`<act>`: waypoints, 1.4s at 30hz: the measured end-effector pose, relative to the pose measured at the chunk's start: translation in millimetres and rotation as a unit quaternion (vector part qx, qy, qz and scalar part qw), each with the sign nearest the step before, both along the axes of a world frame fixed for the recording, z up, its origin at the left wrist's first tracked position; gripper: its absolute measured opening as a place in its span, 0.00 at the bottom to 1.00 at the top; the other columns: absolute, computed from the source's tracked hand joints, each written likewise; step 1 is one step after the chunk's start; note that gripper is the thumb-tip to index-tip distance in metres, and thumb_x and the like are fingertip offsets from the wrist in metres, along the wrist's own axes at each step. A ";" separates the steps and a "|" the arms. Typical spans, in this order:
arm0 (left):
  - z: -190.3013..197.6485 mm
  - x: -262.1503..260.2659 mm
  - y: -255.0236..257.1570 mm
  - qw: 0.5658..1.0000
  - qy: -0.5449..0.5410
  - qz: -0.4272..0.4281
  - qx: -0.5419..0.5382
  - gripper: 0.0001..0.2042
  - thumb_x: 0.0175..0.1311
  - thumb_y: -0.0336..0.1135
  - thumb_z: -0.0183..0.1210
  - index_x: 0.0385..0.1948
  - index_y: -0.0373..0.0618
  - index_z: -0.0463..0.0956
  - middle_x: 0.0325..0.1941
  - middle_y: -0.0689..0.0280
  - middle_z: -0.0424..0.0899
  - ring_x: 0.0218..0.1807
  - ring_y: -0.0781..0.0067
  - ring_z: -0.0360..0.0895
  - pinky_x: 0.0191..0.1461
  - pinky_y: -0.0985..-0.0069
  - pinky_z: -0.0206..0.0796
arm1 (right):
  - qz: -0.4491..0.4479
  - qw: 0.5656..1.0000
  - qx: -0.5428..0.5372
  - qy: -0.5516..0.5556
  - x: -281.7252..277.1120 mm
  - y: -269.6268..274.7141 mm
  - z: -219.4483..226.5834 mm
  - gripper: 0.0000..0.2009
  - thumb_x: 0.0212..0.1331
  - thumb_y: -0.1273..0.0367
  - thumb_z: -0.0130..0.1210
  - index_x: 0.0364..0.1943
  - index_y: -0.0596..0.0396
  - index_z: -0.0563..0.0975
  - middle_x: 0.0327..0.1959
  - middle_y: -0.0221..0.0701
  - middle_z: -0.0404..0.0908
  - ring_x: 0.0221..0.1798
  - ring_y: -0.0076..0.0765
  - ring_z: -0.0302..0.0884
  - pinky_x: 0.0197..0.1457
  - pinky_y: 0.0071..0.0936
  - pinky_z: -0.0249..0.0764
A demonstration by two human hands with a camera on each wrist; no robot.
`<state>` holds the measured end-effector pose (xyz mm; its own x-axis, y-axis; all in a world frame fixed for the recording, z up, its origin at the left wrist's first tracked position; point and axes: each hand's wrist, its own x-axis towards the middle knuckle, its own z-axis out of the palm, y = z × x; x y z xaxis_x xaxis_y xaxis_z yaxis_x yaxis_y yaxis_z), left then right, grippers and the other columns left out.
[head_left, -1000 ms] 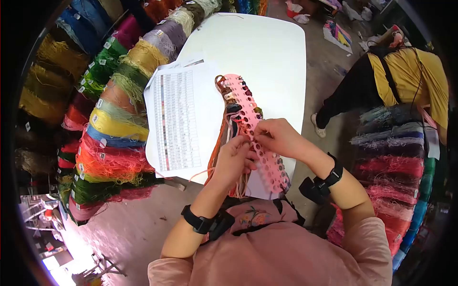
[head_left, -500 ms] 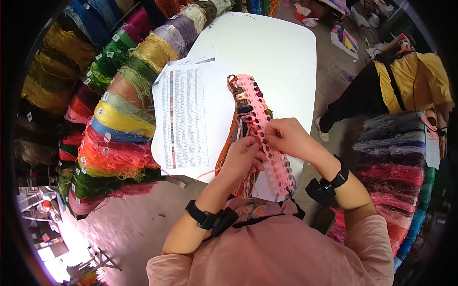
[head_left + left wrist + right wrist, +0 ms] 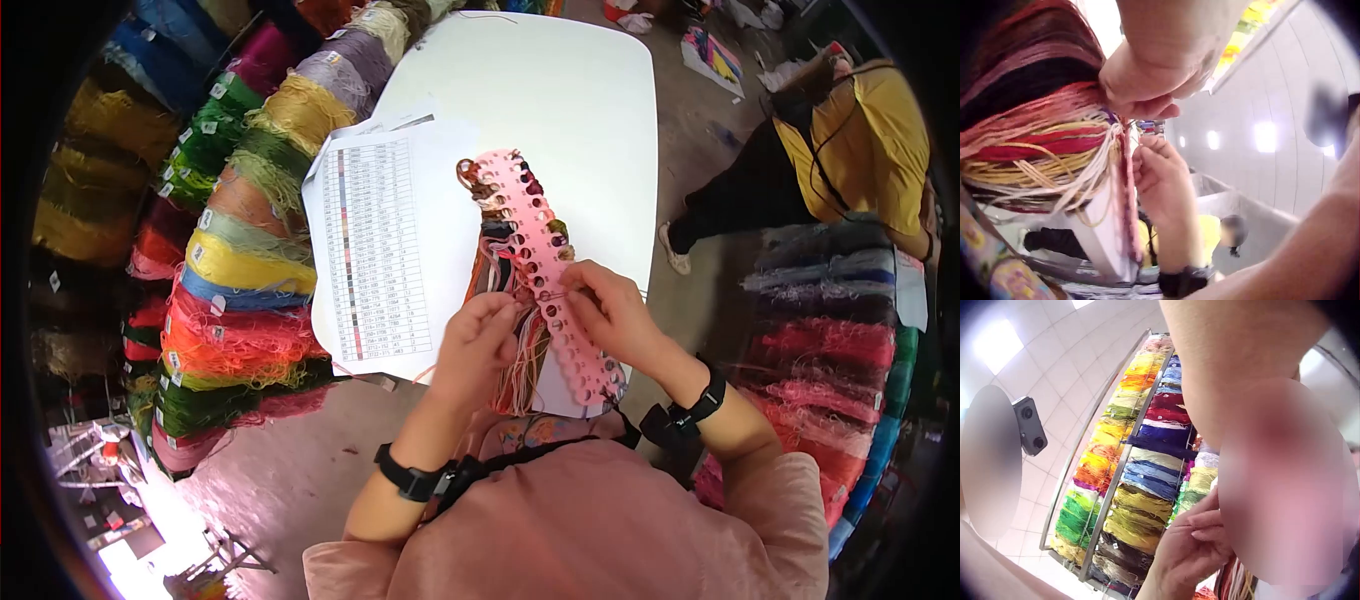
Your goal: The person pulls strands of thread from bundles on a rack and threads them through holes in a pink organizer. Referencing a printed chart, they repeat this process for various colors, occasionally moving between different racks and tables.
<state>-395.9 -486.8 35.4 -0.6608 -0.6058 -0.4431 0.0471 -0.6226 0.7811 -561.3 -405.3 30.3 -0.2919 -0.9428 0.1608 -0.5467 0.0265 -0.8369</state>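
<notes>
A pink card with holes point(image 3: 535, 235) lies slanted on the white table, with thread looped through many holes and strands point(image 3: 530, 365) hanging from its left edge. Beside that edge, the left hand point(image 3: 475, 350) pinches thread between thumb and forefinger. Over the card's right edge, the right hand point(image 3: 612, 315) pinches a thin thread that crosses the card near its middle. In the left wrist view the right hand point(image 3: 1163, 181) is beside the card's edge, with bundled strands point(image 3: 1035, 140) at the left. The right wrist view shows the left hand point(image 3: 1191, 547) with fingers bent; its fingertips are hidden.
Printed charts point(image 3: 370, 245) lie left of the card on the white table point(image 3: 560, 85). Racks of coloured thread skeins point(image 3: 245, 260) stand along the left, and more skeins point(image 3: 825, 350) hang at the right. A person in a yellow top point(image 3: 860, 150) bends over at the upper right.
The hands have moved apart, the left one back from the card's edge and the right one lower along its right side. A thin thread now shows between them.
</notes>
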 end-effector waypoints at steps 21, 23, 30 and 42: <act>4.7 280.2 -41.8 0.982 -0.121 0.126 0.068 0.12 0.57 0.33 0.50 0.14 0.46 0.62 0.13 0.67 0.67 0.11 0.76 0.63 0.19 0.78 0.62 | -0.029 0.980 -0.018 0.195 24.7 -4.5 -8.5 0.20 0.28 0.77 0.50 0.35 0.55 0.69 0.25 0.34 0.64 0.28 0.42 0.63 0.31 0.35 0.56; -15.3 317.9 -20.8 0.954 -0.284 0.098 0.018 0.06 0.55 0.31 0.51 0.21 0.40 0.68 0.17 0.64 0.72 0.15 0.75 0.68 0.21 0.78 0.64 | -0.024 0.974 -0.009 0.224 25.7 -6.4 -7.6 0.21 0.28 0.77 0.51 0.36 0.56 0.69 0.26 0.35 0.64 0.29 0.42 0.63 0.31 0.35 0.56; -3.3 240.5 -26.0 0.823 -0.425 0.081 -0.369 0.09 0.53 0.26 0.54 0.37 0.36 0.73 0.30 0.60 0.78 0.29 0.76 0.76 0.32 0.83 0.67 | 0.079 0.965 -0.011 0.249 33.7 -34.8 26.3 0.19 0.35 0.74 0.57 0.37 0.55 0.70 0.35 0.36 0.69 0.40 0.43 0.66 0.41 0.34 0.63; -3.6 180.8 -82.6 0.673 -0.288 -0.101 -0.673 0.14 0.36 0.25 0.62 0.30 0.42 0.75 0.41 0.61 0.74 0.44 0.58 0.69 0.46 0.67 0.62 | 0.277 0.944 0.042 0.177 136.7 -98.0 1.8 0.27 0.28 0.65 0.63 0.39 0.59 0.68 0.48 0.43 0.64 0.54 0.48 0.61 0.52 0.38 0.60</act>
<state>-215.1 -569.4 31.9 -0.7436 -0.6381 0.1996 -0.4848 0.7202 0.4962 -424.6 -503.3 32.1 0.3072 -0.9488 0.0743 -0.7413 -0.2875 -0.6065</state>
